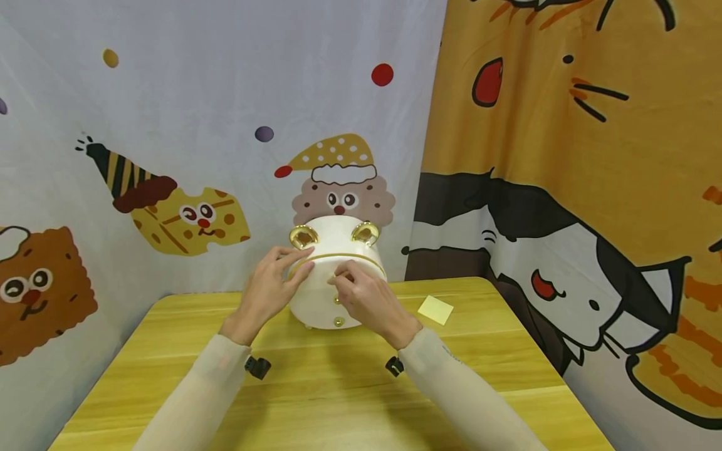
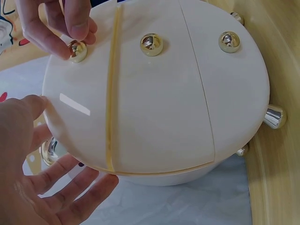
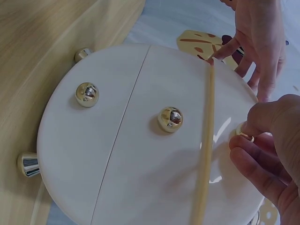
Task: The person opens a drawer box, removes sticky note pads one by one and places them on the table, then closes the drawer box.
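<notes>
A white rounded drawer box [image 1: 316, 300] with gold ear-shaped loops [image 1: 304, 237] stands upright near the back of the table. Three gold knobs line its front. Thumb and fingers of my right hand [image 1: 369, 297] pinch the top knob [image 2: 78, 52], above a thin yellow-gold strip [image 3: 209, 117]. The middle knob [image 3: 170, 119] and the bottom knob [image 3: 87, 94] are untouched. My left hand [image 1: 267, 288] rests at the upper left edge of the box, thumb near the front face and fingers spread loosely along the side and top, as the left wrist view shows.
A pale yellow pad of sticky notes [image 1: 435, 310] lies to the right of the box on the wooden table [image 1: 327, 401]. Behind, a cartoon-printed curtain [image 1: 197, 94] hangs close to the table's back edge. Short gold feet [image 3: 29, 165] support the box.
</notes>
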`<state>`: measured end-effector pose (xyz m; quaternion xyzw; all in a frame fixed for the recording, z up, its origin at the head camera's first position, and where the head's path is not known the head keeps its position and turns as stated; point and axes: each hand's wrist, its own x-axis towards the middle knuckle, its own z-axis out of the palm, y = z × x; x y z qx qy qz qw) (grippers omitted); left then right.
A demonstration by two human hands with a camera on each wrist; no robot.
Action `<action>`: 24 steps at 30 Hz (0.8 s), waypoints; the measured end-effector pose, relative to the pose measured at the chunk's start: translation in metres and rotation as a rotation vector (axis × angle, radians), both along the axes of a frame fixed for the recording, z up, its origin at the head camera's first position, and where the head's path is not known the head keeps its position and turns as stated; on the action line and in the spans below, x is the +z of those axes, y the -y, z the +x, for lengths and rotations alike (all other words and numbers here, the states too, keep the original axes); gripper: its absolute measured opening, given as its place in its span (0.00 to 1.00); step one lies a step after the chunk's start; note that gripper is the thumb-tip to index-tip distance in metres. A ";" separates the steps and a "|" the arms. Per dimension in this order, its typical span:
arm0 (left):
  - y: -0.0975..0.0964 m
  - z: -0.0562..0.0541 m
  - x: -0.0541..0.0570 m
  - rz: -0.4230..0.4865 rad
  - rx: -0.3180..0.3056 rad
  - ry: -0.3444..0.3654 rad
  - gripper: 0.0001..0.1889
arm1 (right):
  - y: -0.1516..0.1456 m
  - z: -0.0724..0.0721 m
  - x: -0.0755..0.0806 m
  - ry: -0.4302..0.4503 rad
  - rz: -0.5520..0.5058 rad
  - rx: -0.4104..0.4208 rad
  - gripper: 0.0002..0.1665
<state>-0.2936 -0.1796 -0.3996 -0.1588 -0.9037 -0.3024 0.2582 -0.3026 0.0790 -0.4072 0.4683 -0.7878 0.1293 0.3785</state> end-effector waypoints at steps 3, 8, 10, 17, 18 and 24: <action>-0.001 0.000 -0.001 -0.001 0.010 -0.022 0.22 | 0.001 -0.002 0.000 0.010 -0.006 -0.002 0.13; -0.003 0.000 -0.002 0.001 0.032 -0.050 0.21 | 0.003 -0.004 -0.001 0.030 -0.003 -0.014 0.15; -0.004 0.000 -0.002 0.001 0.039 -0.065 0.21 | 0.003 -0.005 -0.001 0.038 -0.002 -0.018 0.15; -0.006 -0.002 -0.005 -0.016 0.052 -0.147 0.20 | 0.002 -0.007 -0.003 0.063 -0.006 -0.013 0.18; -0.006 -0.002 -0.006 -0.019 0.054 -0.156 0.20 | 0.002 -0.007 -0.003 0.067 -0.006 -0.011 0.18; -0.007 -0.002 -0.006 -0.035 0.060 -0.183 0.19 | 0.001 -0.008 -0.004 0.093 -0.007 0.001 0.18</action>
